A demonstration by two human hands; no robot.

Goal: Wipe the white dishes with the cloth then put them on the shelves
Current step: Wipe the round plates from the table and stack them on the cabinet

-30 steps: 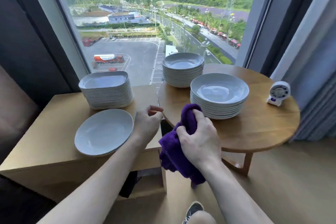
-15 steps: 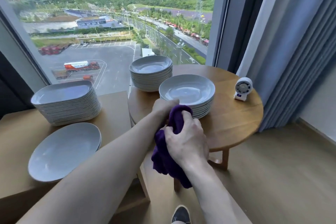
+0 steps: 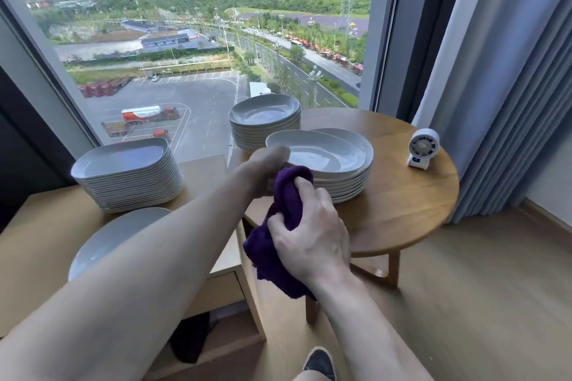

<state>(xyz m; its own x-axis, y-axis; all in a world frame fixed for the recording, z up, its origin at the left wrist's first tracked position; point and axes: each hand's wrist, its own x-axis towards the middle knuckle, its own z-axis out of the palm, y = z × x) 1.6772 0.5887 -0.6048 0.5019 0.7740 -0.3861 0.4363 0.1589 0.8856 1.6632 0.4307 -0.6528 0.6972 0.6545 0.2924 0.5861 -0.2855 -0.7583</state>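
My left hand grips the near rim of the top white dish, which is lifted and tilted off its stack on the round wooden table. My right hand holds a bunched purple cloth just below and in front of that dish. A second stack of round white dishes stands behind it. On the low wooden cabinet to the left sit a stack of squarish white dishes and a single white plate, partly hidden by my left forearm.
A small white fan stands on the table's right side. Grey curtains hang at the right, a large window is straight ahead. A dark item lies in the cabinet's lower shelf. My shoe shows on the wooden floor.
My left hand moved from the cabinet top over to the front dish stack and took hold of the top dish, raising its near edge. The view swung right and closer.
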